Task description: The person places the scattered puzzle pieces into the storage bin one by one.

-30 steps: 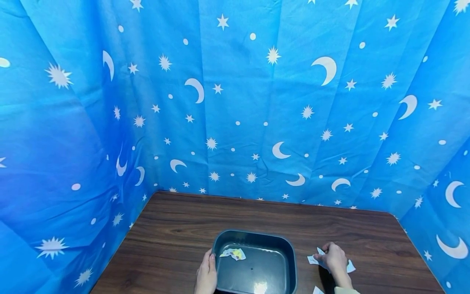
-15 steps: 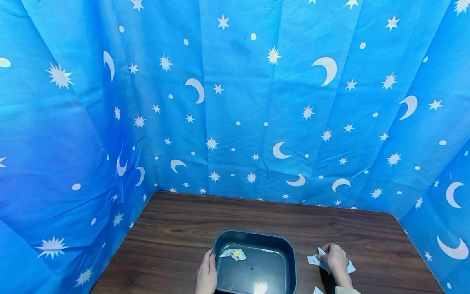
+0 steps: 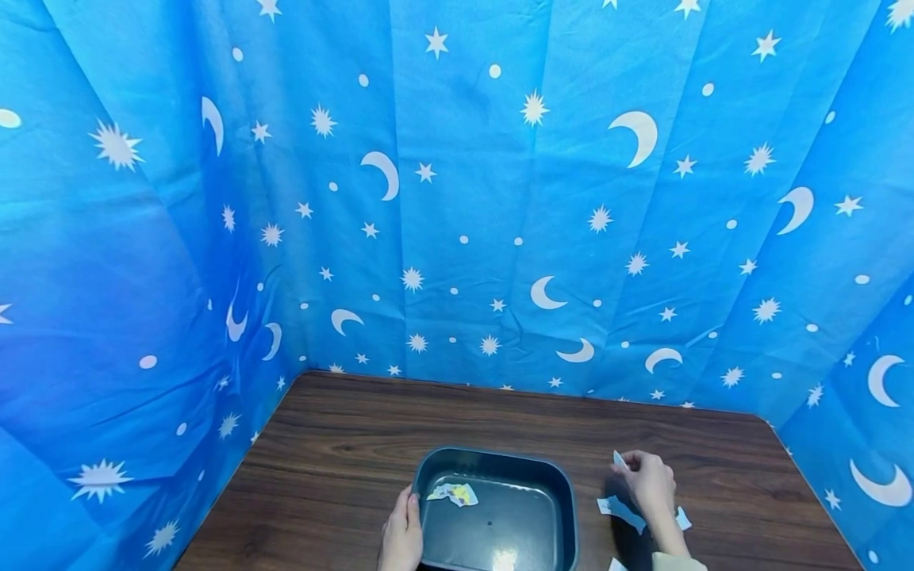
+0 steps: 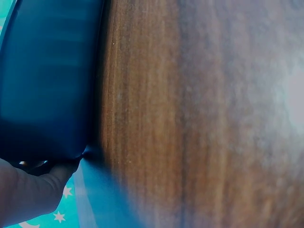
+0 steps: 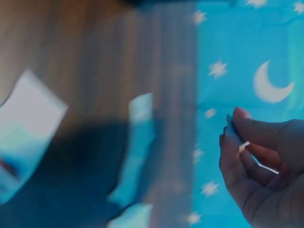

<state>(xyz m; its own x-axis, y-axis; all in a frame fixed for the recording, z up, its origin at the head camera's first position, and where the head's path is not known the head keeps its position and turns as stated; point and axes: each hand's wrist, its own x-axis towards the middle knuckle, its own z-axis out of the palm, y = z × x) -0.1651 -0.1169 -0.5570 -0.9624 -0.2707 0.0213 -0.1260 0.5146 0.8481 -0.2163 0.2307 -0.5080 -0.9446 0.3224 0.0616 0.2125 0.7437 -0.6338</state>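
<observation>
My left hand (image 3: pixel 401 535) holds the left wall of a dark plastic bin (image 3: pixel 567 507) that stands on the table. Inside the bin lies a torn paper scrap (image 3: pixel 457 494) with yellow print. To the bin's right, my right hand (image 3: pixel 651 484) pinches a torn paper piece (image 3: pixel 619 459) between thumb and fingertips, raised off the tabletop. Below that hand lies a light-blue torn strip (image 3: pixel 624 514). Another scrap (image 3: pixel 682 519) shows partly behind the wrist. The right wrist view shows the held piece (image 5: pixel 231 128) edge-on, its print not readable.
One more white scrap (image 3: pixel 617 565) lies at the bottom edge of the head view, partly cut off. The brown wooden table (image 3: pixel 343 444) ends against a blue curtain (image 3: pixel 471 198) with moons and stars, which also hangs at both sides.
My right hand has lifted a torn paper piece up and slightly away from me, uncovering more of the blue strip beneath. The left hand and the bin have stayed in place.
</observation>
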